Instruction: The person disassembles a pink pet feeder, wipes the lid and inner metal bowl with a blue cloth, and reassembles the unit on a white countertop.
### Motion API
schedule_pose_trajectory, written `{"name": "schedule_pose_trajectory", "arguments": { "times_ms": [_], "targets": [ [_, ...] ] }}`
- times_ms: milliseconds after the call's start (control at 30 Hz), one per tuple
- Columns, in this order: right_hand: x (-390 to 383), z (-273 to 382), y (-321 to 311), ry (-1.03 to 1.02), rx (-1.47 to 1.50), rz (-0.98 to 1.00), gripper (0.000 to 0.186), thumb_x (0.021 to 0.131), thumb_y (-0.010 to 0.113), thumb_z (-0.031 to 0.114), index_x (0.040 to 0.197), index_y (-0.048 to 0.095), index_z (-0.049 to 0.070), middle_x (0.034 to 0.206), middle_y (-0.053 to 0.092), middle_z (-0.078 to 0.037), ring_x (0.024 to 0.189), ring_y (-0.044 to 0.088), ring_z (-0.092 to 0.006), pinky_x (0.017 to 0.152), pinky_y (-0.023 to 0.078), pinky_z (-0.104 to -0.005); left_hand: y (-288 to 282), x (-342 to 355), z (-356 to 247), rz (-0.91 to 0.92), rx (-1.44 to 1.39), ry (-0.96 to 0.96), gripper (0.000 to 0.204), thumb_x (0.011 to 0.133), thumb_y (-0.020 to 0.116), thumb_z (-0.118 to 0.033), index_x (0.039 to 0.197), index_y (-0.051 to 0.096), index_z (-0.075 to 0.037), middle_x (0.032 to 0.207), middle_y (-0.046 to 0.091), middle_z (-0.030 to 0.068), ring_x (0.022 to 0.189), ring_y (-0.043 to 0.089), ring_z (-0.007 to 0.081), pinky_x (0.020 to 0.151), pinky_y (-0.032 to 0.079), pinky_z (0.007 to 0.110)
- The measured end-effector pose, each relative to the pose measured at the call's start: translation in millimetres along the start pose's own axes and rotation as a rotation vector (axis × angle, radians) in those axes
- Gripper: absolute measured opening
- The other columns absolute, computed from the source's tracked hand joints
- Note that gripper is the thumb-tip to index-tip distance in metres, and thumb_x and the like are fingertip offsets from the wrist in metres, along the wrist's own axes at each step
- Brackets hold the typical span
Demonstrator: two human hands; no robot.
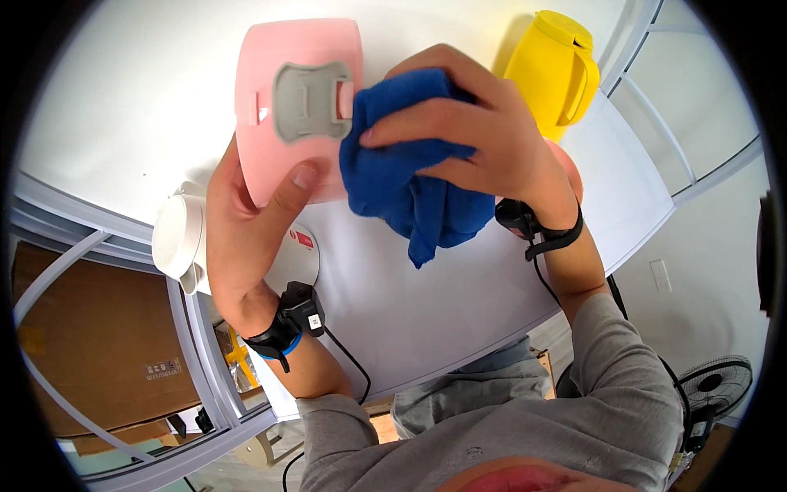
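A pink plastic case (pixel 254 57) with rounded edges is held up over the white table. Its upper face has a grey recessed panel (pixel 303 102) with a small pink clip at one side. My left hand (pixel 250 225) grips the case by its lower left edge, thumb on the face and fingers hidden beneath. Bunched in my right hand (pixel 492 127) is a blue cloth (pixel 410 184), pressed to the case's right edge beside the clip. Part of the cloth hangs down in folds.
A yellow pitcher (pixel 545 70) with a handle stands at the back right. Left of my left wrist is a white lidded jug (pixel 178 234), partly hidden by my arm. Something pink and rounded (pixel 566 168) shows behind my right wrist. The table (pixel 418 320) has a curved front edge.
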State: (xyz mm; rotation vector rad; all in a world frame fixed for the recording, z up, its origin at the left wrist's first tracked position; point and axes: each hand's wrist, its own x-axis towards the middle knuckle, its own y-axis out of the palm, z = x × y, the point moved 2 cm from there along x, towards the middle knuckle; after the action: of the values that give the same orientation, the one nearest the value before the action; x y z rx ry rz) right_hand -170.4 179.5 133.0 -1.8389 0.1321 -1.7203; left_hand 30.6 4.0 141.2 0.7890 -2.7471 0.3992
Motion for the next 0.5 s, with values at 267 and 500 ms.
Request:
{"name": "schedule_pose_trajectory", "arguments": {
  "times_ms": [267, 500],
  "targets": [
    [-3, 1, 8, -0.021, -0.046, 0.027, 0.048, 0.073, 0.088, 0.018, 0.117, 0.079, 0.035, 0.126, 0.070, 0.004, 0.100, 0.074, -0.0209, 0.073, 0.064, -0.0336, -5, -2, 0, 0.084, 0.142, 0.075, 0.057, 0.091, 0.085, 0.001, 0.145, 0.063, 0.000, 0.125, 0.077, 0.0107, 0.112, 0.074, 0.0189, 0.100, 0.059, 0.033],
    [-3, 6, 5, -0.044, -0.067, 0.080, 0.051, 0.073, 0.087, 0.017, 0.119, 0.078, 0.036, 0.126, 0.070, 0.005, 0.102, 0.074, -0.0195, 0.072, 0.064, -0.0343, -2, 0, 11, 0.011, -0.021, -0.041, 0.047, 0.101, 0.078, -0.012, 0.144, 0.064, 0.001, 0.123, 0.076, 0.0086, 0.110, 0.071, 0.0144, 0.095, 0.059, 0.030]
  ]
}}
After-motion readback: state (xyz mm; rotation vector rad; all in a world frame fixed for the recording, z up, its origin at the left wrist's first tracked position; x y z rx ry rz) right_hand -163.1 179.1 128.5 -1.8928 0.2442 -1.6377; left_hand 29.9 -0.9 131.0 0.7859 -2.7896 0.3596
